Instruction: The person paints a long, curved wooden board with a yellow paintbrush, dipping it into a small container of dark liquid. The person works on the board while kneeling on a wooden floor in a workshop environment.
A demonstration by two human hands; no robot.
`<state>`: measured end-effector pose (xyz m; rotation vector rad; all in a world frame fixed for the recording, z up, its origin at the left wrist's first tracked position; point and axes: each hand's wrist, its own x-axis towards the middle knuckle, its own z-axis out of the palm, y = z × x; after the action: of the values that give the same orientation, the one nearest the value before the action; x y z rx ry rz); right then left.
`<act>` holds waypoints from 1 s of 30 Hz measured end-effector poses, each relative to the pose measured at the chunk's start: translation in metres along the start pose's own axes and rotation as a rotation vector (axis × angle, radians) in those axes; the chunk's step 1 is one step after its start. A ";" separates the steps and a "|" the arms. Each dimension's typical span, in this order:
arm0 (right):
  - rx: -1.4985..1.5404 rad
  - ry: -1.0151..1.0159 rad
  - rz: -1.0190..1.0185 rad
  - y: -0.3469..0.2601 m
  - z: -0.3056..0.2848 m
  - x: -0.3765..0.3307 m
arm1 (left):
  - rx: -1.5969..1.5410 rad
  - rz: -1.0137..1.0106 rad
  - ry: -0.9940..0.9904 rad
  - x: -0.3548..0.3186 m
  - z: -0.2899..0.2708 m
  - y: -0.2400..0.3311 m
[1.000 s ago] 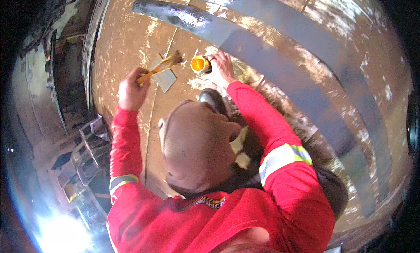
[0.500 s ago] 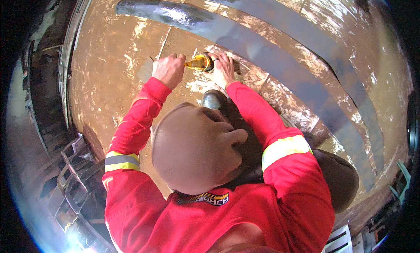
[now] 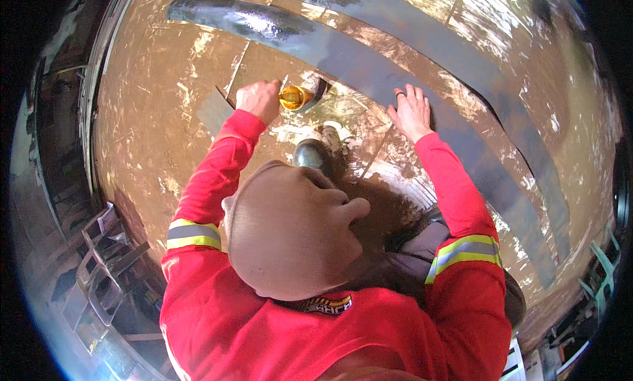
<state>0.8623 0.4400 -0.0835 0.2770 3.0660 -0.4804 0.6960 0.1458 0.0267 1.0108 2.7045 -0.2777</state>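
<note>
My left hand (image 3: 259,101) is closed around a thin-handled brush (image 3: 224,96), whose handle end sticks out to the left. The hand is pressed against a small orange-yellow can (image 3: 293,97) standing on the brown, rust-coloured curved metal surface (image 3: 151,117). My right hand (image 3: 412,111) lies flat on that surface further right, fingers spread, touching the edge of a grey band (image 3: 369,64), with nothing in it. Both arms wear red sleeves with reflective stripes. The brush's head is hidden by my hand and the can.
My dark boot (image 3: 310,153) rests on the surface just below the can. Two wide grey bands cross the brown metal from upper left to right. A metal step frame (image 3: 99,269) stands at lower left, with green equipment (image 3: 597,262) at the right rim.
My left hand brought the brush from the raised left side in to the can. My right hand let go of the can and moved right, now flat on the metal.
</note>
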 end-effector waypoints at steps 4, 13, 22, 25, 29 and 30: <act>-0.029 -0.028 0.075 0.000 0.000 -0.008 | -0.176 -0.123 -0.045 -0.015 -0.004 -0.019; -0.300 -0.367 -0.173 0.058 -0.077 -0.037 | -0.263 -0.166 -0.001 -0.035 -0.008 -0.025; -0.341 -0.547 0.211 0.154 -0.133 -0.160 | -0.506 -0.201 0.071 -0.042 -0.004 -0.035; -0.258 -0.462 0.225 0.149 -0.118 -0.166 | -0.568 -0.284 0.067 -0.056 -0.005 -0.043; -0.287 -0.420 0.186 0.146 -0.106 -0.152 | -0.619 -0.284 0.161 -0.073 0.017 -0.059; -0.322 -0.421 0.172 0.149 -0.102 -0.153 | -0.583 -0.297 0.164 -0.075 0.015 -0.054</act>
<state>1.0399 0.5843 -0.0230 0.3689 2.6226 -0.0257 0.7179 0.0556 0.0392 0.4811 2.8007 0.5398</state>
